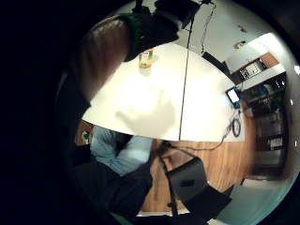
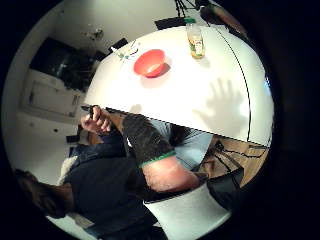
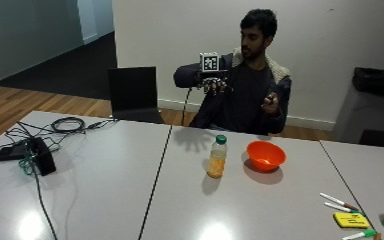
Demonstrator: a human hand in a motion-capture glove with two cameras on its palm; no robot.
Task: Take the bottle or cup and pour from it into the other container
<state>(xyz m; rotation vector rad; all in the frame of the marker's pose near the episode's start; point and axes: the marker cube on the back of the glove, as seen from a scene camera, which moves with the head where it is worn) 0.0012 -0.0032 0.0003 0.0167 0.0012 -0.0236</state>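
A clear bottle (image 3: 216, 156) with a green cap and orange liquid stands upright near the middle of the white table (image 3: 112, 200). An orange bowl (image 3: 266, 155) sits just beside it. The person sits behind the table, and their gloved right hand (image 3: 213, 85) is raised in the air above the far edge, well clear of both, fingers spread and holding nothing. Its spread shadow falls on the tabletop. The palm views show the bottle (image 1: 146, 58) (image 2: 195, 40) and the bowl (image 2: 149, 62) far off on the table. The bare left hand (image 3: 270, 102) is held up near the chest.
A black device (image 3: 39, 155) with tangled cables lies at the table's left end. Markers (image 3: 338, 201) and a yellow block (image 3: 350, 220) lie at the right front. A black chair (image 3: 133, 94) stands behind the table.
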